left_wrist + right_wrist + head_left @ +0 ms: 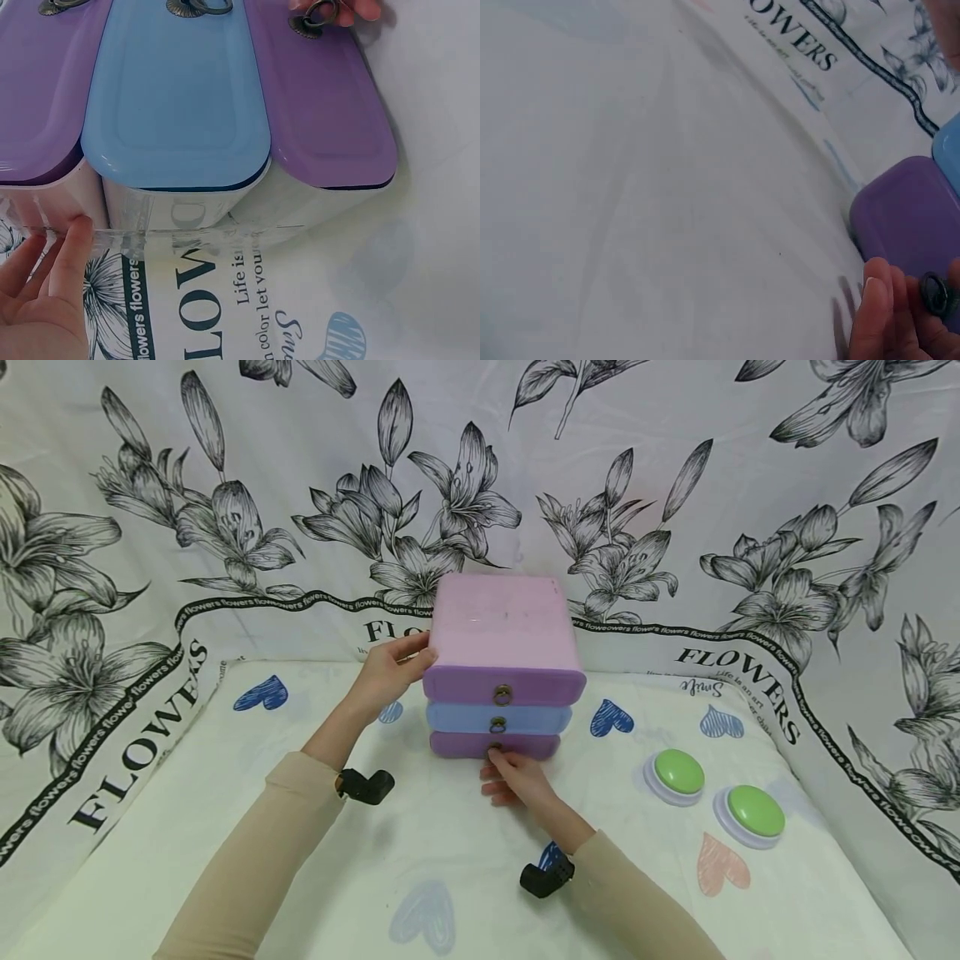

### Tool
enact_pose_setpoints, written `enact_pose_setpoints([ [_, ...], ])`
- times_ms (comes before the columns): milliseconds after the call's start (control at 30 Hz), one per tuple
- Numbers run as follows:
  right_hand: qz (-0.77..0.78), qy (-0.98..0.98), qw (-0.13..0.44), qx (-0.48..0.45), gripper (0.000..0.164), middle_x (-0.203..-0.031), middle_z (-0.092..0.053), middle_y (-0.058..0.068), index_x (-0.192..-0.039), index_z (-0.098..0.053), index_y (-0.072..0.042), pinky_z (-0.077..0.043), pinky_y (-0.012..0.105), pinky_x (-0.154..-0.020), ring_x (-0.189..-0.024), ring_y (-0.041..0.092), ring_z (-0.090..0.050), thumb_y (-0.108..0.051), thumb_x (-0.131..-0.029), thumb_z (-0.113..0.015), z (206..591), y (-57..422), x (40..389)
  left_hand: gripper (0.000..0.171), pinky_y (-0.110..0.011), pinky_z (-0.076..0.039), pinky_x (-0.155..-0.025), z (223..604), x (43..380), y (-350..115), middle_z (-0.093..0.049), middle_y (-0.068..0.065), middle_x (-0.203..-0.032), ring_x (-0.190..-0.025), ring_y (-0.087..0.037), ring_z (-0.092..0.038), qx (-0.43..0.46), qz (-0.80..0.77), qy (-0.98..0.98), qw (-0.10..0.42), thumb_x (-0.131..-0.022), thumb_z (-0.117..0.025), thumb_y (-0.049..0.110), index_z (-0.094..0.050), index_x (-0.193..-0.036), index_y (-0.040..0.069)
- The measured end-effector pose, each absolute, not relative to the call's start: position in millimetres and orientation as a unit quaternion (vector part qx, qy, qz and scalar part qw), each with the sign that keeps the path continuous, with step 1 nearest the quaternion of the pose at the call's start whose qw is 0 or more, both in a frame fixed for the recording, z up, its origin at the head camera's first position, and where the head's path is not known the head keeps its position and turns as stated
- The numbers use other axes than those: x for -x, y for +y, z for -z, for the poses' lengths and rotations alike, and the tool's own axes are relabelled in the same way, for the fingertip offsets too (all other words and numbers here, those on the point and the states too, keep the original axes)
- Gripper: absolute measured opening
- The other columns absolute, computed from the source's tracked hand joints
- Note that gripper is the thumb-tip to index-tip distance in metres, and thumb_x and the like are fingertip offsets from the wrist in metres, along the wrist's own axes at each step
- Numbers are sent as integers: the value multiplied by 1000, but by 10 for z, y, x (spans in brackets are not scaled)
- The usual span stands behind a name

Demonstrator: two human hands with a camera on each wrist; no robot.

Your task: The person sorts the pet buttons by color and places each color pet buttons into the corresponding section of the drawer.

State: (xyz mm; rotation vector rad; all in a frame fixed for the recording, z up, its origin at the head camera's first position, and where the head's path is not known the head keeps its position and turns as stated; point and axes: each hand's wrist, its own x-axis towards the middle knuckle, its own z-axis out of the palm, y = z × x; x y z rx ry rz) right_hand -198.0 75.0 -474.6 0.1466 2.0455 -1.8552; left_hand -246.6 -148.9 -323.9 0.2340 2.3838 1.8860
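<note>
A small three-drawer box [504,617] with a pink top stands at the back middle of the table. Its top drawer [465,685] is purple, the middle drawer [457,717] blue and the bottom drawer [457,745] purple, each with a bronze ring pull; all three look closed. My left hand [392,672] rests its fairly straight fingers against the box's left side, near the top. Low at the front, my right hand [521,779] pinches the bottom drawer's ring pull [934,294], which shows between finger and thumb in the right wrist view.
Two green push buttons, one nearer the box [678,772] and one farther right [756,811], sit on pale bases to the right. A white cloth [330,877] with printed hearts covers the table. Behind the box hangs a flower-printed curtain [630,410].
</note>
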Motion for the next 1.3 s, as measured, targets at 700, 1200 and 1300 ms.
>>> enact_pose_setpoints([
  [700, 652, 726, 215, -41, 39, -79, -68, 1, -96, -59, 2, -53, 22, -48, -57, 9, -63, -34, -97, -45, 4732, 748, 2054, 54, -32, -47, -96, 3098, 2338, -1449, -40, -12, -142, -125, -25, -46, -73, -607, 790, 46, -93, -55, 24, -38, -140, 5],
  [1200, 623, 757, 193, -41, 36, -66, -61, 0, -85, -59, 1, -51, 22, -43, -50, 8, -60, -32, -97, -47, 4729, 743, 2053, 54, -32, -46, -97, 3106, 2342, -1457, -40, -12, -142, -124, -25, -47, -78, -616, 783, 49, -93, -55, 24, -38, -140, 5],
  [1300, 622, 758, 189, -46, 38, -65, -60, 0, -84, -59, 1, -50, 21, -42, -49, 8, -59, -32, -97, -47, 4726, 731, 2049, 53, -33, -46, -97, 3107, 2341, -1453, -40, -12, -142, -124, -25, -47, -78, -617, 782, 48, -93, -55, 23, -38, -140, 5],
])
